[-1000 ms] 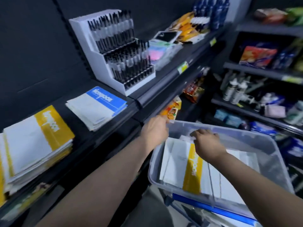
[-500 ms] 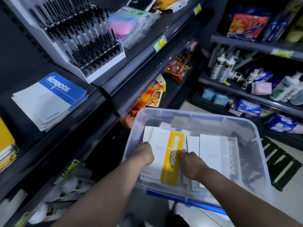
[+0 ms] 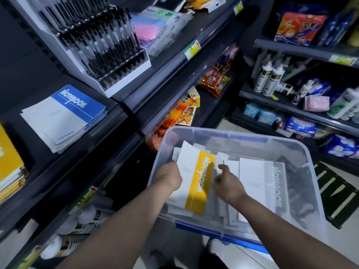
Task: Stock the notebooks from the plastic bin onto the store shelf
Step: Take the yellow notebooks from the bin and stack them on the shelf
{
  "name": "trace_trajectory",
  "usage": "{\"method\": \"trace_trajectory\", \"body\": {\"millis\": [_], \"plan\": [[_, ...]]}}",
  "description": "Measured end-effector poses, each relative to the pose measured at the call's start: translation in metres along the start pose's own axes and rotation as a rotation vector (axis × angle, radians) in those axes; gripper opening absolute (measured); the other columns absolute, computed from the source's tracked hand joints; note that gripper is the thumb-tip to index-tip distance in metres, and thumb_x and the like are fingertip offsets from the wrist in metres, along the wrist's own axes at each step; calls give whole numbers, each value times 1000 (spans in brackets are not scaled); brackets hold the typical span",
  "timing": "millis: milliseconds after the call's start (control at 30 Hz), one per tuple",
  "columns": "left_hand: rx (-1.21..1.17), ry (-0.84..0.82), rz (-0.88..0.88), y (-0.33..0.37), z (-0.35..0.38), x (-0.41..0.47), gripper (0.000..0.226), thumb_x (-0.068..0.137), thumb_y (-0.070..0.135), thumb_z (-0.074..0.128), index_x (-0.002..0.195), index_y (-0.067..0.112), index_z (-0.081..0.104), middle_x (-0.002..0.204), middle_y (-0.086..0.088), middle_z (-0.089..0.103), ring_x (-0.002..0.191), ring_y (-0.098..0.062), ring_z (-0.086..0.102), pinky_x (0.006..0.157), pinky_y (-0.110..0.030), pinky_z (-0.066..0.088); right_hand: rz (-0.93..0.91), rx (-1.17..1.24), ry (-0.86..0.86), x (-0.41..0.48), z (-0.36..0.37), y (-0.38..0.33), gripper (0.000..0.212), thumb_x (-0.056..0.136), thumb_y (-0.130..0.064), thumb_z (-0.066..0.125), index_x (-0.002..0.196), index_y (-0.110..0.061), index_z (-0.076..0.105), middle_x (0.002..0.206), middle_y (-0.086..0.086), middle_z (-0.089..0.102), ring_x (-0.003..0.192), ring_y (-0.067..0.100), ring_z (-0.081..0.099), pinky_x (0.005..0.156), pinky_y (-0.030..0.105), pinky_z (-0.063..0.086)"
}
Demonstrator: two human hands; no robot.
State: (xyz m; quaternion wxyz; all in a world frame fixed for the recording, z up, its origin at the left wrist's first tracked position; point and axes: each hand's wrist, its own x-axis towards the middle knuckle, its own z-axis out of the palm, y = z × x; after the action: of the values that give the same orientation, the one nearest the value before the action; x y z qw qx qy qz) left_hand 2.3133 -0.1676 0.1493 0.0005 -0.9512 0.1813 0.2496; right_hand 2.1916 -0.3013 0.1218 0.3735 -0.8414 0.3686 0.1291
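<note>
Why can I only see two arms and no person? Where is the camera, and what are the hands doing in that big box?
The camera is worn on the person's head and looks down, so only the arms show. It is no robot, just two bare hands. Both reach into a clear plastic bin full of notebooks. The left hand grips the left edge of the notebook with the yellow stripe, which lies on top. The right hand is at its right edge with fingers curled; whether it grips, I cannot tell. A grey notebook lies beside it. On the dark shelf to the left lie a stack of blue notebooks and a yellow stack, with a rack of pens further along.
</note>
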Motion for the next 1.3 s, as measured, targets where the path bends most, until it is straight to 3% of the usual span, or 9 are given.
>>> {"method": "trace_trajectory", "body": {"millis": [67, 167, 333, 500, 667, 867, 1033, 1133, 1300], "plan": [[68, 87, 51, 3, -12, -5, 34, 94, 10, 50, 128, 12, 47, 124, -10, 63, 113, -30, 62, 82, -35, 51, -36, -61, 14, 0, -4, 0, 55, 89, -19, 49, 141, -17, 32, 118, 2, 65, 113, 25, 58, 87, 32, 46], [96, 215, 91, 3, -31, -13, 34, 96, 8, 41, 129, 15, 42, 117, -11, 64, 106, -32, 63, 72, -35, 47, -77, -221, 4, -2, -11, 2, 48, 91, -21, 45, 138, -24, 38, 133, 1, 54, 123, 22, 51, 96, 33, 44], [-27, 318, 97, -11, -49, -20, 32, 96, 9, 40, 128, 16, 42, 109, -12, 66, 98, -35, 63, 65, -34, 40, -140, -476, -13, -9, -14, -2, 43, 91, -17, 41, 132, -29, 47, 134, 1, 51, 124, 22, 48, 98, 34, 41], [-408, 361, 34, -28, -66, -35, 17, 95, 7, 43, 112, 7, 46, 116, -19, 63, 108, -37, 58, 79, -38, 43, -311, -350, 92, -18, -17, -37, 45, 92, -19, 47, 136, -27, 44, 131, 0, 55, 121, 24, 51, 93, 34, 44], [-571, 548, -71, -68, -104, -72, 14, 95, 9, 44, 109, 10, 47, 108, -17, 63, 102, -36, 59, 75, -36, 41, -600, -214, 128, -37, -17, -115, 46, 90, -16, 50, 134, -28, 43, 125, 2, 61, 114, 27, 58, 89, 39, 50], [-663, 816, -204, -176, -153, -143, 22, 97, 7, 42, 118, 11, 47, 94, -4, 53, 84, -23, 49, 65, -29, 33, -988, -325, 182, -86, 19, -235, 47, 88, -23, 54, 133, -28, 45, 124, 2, 57, 119, 26, 51, 93, 41, 46], [-845, 1043, -400, -293, -170, -201, 22, 94, 8, 42, 112, 12, 52, 100, -1, 55, 88, -22, 51, 70, -30, 38, -1226, -390, 145, -132, 63, -320, 44, 89, -21, 54, 132, -25, 47, 129, 2, 54, 121, 26, 48, 94, 40, 44], [-953, 1030, -512, -360, -166, -225, 29, 91, 7, 39, 115, 13, 53, 104, -5, 60, 88, -24, 57, 68, -31, 45, -1284, -469, 129, -158, 97, -359, 47, 90, -13, 51, 135, -24, 45, 134, 0, 50, 124, 25, 43, 97, 40, 41], [-995, 919, -640, -435, -150, -237, 26, 89, 3, 36, 105, 8, 57, 102, -10, 63, 78, -22, 55, 59, -29, 43, -1389, -534, 110, -192, 154, -398, 43, 91, -14, 49, 134, -24, 48, 133, -2, 50, 127, 21, 39, 96, 36, 37]]}}
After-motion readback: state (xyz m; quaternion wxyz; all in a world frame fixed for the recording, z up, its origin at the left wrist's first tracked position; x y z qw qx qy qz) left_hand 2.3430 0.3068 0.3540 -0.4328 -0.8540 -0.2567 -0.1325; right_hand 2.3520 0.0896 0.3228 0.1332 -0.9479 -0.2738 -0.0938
